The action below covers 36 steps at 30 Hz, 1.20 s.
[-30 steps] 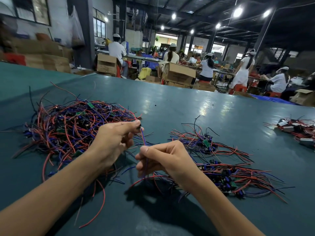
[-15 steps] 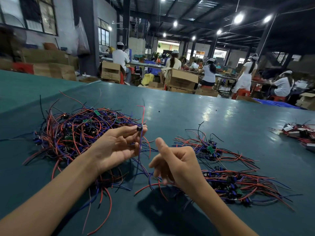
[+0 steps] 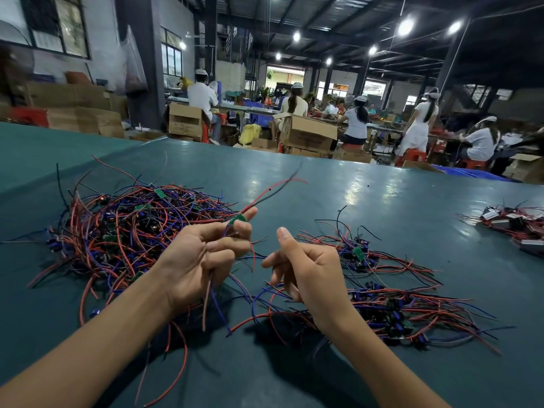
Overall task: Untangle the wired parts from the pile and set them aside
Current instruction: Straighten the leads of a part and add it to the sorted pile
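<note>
Green board [image 3: 237,218] pinched by left hand [image 3: 203,260]; right hand [image 3: 306,269] seemingly slack.

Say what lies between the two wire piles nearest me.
Head view: the left hand pinching a small green circuit board with wires, the empty right hand, and stray red and blue wires.

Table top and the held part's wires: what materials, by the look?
Table top: teal, semi-gloss, probably vinyl sheet or paint; lamps reflect softly. Wires of the part in the left hand: thin, flexible, red and blue plastic-looking insulation; they curve loosely.
</note>
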### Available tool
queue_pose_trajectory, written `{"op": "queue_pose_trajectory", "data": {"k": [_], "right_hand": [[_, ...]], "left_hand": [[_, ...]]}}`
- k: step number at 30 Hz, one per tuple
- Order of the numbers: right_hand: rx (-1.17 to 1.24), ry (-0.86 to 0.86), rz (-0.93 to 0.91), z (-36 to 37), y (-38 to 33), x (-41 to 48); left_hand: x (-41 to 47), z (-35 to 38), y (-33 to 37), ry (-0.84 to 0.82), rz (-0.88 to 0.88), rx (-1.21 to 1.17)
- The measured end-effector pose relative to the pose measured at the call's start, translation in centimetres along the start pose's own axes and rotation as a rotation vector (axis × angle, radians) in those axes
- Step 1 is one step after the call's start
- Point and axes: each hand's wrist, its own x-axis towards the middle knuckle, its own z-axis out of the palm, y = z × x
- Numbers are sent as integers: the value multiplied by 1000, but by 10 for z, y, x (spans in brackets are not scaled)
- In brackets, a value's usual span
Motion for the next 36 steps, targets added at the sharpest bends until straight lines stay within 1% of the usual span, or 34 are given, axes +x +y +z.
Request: {"op": "queue_pose_trajectory", "data": {"k": [2,5,10,14,18,23,26,28,30,32,34,36], "right_hand": [[-7,-11,1,1,0,-1],[-13,-19,3,1,-1,-2],[-12,-25,16,1,0,-2],[3,-15,22,0,2,-1],[90,-3,53,-2,2,3],[231,-21,193,-7,0,5],[271,-39,199,-8,1,7],[313,25,191,-11,0,10],[376,134,187,-21,-2,17],[426,256,197,-36,-3,24],[432,375,246,-52,-4,29],[441,445,312,-63,-1,33]], "left_hand": [[-2,0,1,21,5,-32],[-1,0,2,107,66,19],[1,-5,0,117,78,32],[6,-2,-7,208,192,303],[10,-3,-17,256,303,583],[10,-4,-23,217,300,859],[9,-3,-26,190,304,976],[10,-3,-29,236,379,1144],[10,-4,-33,281,522,1362],[9,-5,-34,302,650,1498],[8,-4,-32,334,745,1656],[5,-1,-29,379,795,1811]]}}
